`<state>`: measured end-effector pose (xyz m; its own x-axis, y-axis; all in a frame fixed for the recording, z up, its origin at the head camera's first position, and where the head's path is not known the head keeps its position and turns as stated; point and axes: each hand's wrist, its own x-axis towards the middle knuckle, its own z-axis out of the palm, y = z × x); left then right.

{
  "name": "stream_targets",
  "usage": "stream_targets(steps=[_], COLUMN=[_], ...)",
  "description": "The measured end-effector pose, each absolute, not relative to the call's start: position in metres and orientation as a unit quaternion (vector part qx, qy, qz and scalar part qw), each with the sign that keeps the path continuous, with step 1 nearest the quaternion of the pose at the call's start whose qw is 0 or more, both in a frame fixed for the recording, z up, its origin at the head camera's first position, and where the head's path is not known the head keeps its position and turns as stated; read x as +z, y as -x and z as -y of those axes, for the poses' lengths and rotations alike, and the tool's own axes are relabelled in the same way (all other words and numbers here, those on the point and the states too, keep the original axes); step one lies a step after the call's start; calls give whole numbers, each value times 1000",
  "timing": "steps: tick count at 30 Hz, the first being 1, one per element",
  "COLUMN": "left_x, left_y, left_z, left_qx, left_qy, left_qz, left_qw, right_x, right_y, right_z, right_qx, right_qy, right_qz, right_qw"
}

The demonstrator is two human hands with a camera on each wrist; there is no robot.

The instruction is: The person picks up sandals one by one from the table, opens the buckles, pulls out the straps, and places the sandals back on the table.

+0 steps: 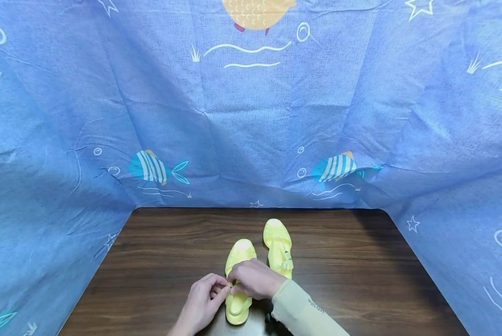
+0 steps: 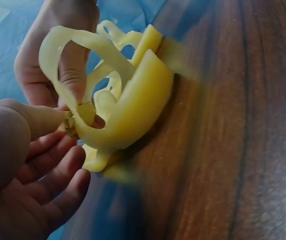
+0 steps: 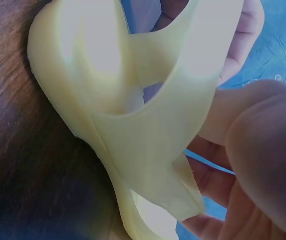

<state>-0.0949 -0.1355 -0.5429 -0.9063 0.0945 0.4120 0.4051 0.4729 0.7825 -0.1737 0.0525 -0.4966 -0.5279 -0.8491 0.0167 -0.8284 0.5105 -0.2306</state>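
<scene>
A pale yellow sandal (image 1: 241,252) lies toe-away on the brown table, with both hands at its ankle strap. From the left side, my left hand (image 1: 200,299) pinches the strap's end by a small metallic buckle (image 2: 71,125). My right hand (image 1: 257,278) reaches across the sandal from the right and grips the strap (image 3: 192,75) beside the left fingertips. In the left wrist view the strap stands up in a loop above the heel. Whether the buckle is fastened is hidden by the fingers. The matching sandal (image 1: 277,235) rests to the right, slightly farther off.
The dark wood table (image 1: 360,275) has rounded far corners. A blue cloth with fish prints (image 1: 251,140) hangs behind it and along both sides. A small black object (image 1: 271,319) lies partly hidden under the right sleeve (image 1: 303,308).
</scene>
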Motion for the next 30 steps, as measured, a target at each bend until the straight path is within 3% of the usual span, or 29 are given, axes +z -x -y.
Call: stream_targets(steps=[7, 25, 30], left_x=[-541, -516, -518], left_y=[96, 109, 109], left_z=[133, 142, 144], left_qx=[-502, -479, -478], left_qy=[147, 123, 128], left_qz=[832, 869, 869], left_qw=[184, 10, -8], right_x=[-499, -498, -498], right_y=[174, 177, 176], right_z=[-52, -59, -61], right_qx=[-140, -181, -195], right_qy=[481, 508, 505], right_qz=[-863, -841, -840], right_qw=[64, 48, 49])
